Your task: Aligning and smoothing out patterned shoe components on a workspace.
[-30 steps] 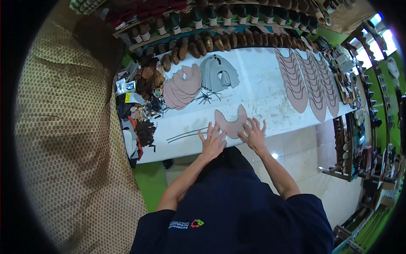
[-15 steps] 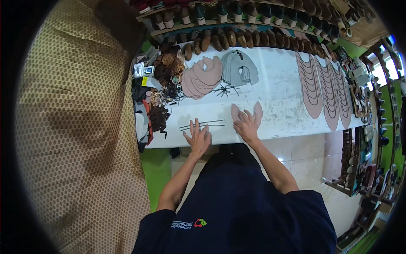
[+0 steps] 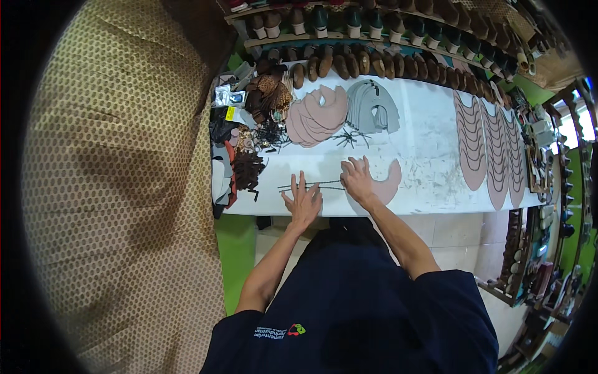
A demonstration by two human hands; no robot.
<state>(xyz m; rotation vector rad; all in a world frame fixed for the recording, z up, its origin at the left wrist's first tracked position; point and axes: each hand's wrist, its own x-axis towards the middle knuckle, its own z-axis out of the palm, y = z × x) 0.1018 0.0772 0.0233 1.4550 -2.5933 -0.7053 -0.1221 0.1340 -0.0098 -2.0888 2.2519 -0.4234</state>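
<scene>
Two thin dark strips (image 3: 330, 185) lie side by side on the white tabletop in front of me. My left hand (image 3: 303, 204) rests over them with its fingers spread. My right hand (image 3: 358, 182) has bent fingers held apart at the strips' right ends, its fingertips on or just above the table. Under and beside that hand is a curved pink shoe-upper piece (image 3: 389, 187), its left part mostly hidden by the hand. Farther back, a small heap of similar dark strips (image 3: 350, 137) lies below the stacked pieces.
Fanned pink pieces (image 3: 314, 121) and grey pieces (image 3: 377, 109) lie at the back. Overlapping pink pieces in columns (image 3: 471, 143) occupy the right. Brown scraps (image 3: 248, 171) and small supplies clutter the left end. Shoe forms (image 3: 361, 64) line the back edge; a patterned curtain (image 3: 124, 187) hangs left.
My right hand has moved left from the pink piece to the strips' right ends. The pink piece sits turned and a little nearer to me. The whole view has shifted slightly.
</scene>
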